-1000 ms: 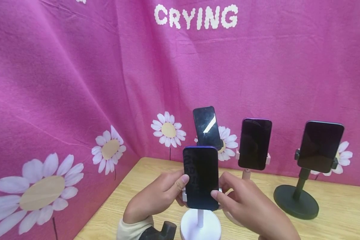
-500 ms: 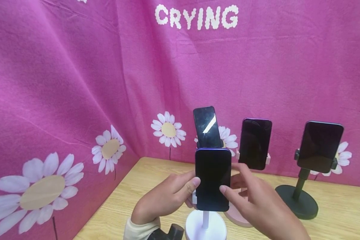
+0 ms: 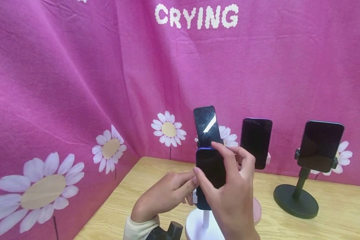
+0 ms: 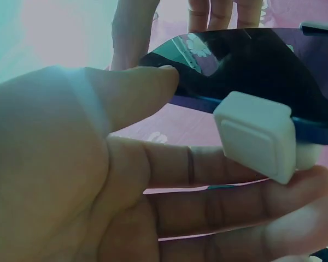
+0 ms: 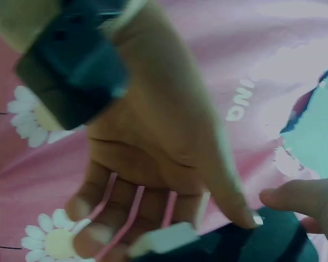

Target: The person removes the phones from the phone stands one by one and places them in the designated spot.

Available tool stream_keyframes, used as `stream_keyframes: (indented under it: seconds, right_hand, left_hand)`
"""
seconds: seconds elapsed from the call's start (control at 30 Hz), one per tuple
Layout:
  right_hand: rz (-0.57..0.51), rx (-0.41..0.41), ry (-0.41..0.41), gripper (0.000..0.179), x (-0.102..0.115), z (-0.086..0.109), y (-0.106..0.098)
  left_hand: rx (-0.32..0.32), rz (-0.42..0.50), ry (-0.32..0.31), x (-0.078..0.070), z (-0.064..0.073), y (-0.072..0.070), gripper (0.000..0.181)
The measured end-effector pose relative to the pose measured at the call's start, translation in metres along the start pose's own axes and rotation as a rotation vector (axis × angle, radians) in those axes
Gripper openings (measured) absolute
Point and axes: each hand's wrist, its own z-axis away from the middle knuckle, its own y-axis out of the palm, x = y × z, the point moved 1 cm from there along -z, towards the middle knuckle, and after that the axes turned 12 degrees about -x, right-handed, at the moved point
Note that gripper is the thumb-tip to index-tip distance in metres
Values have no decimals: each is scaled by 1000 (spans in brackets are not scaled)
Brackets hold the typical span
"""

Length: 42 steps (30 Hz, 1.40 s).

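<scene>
A dark-screened phone with a blue edge (image 3: 211, 166) stands upright in a white phone stand (image 3: 195, 223). My left hand (image 3: 165, 195) pinches its left edge, thumb on the front and fingers behind, beside the stand's white clamp (image 4: 254, 136). Across the front of the phone reaches my right hand (image 3: 235, 196), covering its lower right part. Its index fingertip is at the phone's top edge, and its thumb tip is near the left edge beside the left thumb. In the right wrist view the right thumb lies along the phone (image 5: 279, 234), with the other fingers loosely bent.
Behind stands another phone (image 3: 205, 120), partly covered by the front one. To the right are a purple-edged phone (image 3: 256, 140) over a pink base (image 3: 257, 211) and a phone (image 3: 321, 146) on a black stand (image 3: 297, 201). A pink flowered cloth (image 3: 180, 73) hangs behind the wooden table (image 3: 129, 183).
The phone and its stand have shifted right, with my left hand moving along. My right hand has left the phone's right edge and come up and left across its front.
</scene>
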Motion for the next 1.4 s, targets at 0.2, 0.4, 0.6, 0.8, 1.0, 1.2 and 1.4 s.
stream_keyframes:
  seconds: [0.2, 0.4, 0.6, 0.8, 1.0, 1.2, 1.4]
  right_hand:
    - [43, -62, -1, 73, 1, 8, 10]
    - [97, -111, 6, 77, 3, 12, 14]
    - [148, -85, 32, 81, 3, 12, 14]
    - [186, -23, 61, 83, 4, 12, 15]
    - [144, -64, 31, 77, 0, 12, 18]
    - [107, -70, 29, 74, -4, 11, 18]
    - [61, -68, 5, 73, -5, 11, 18]
  left_hand:
    - [-23, -12, -57, 0, 0, 0, 26]
    - [-50, -37, -19, 2, 1, -3, 7]
    - [-39, -27, 26, 3, 3, -4, 20]
    - [-37, -7, 33, 4, 3, -5, 21]
    - [-53, -2, 55, 6, 2, -3, 24]
    - [-55, -6, 79, 11, -1, 0, 23]
    - [-52, 8, 105, 11, 1, -2, 21]
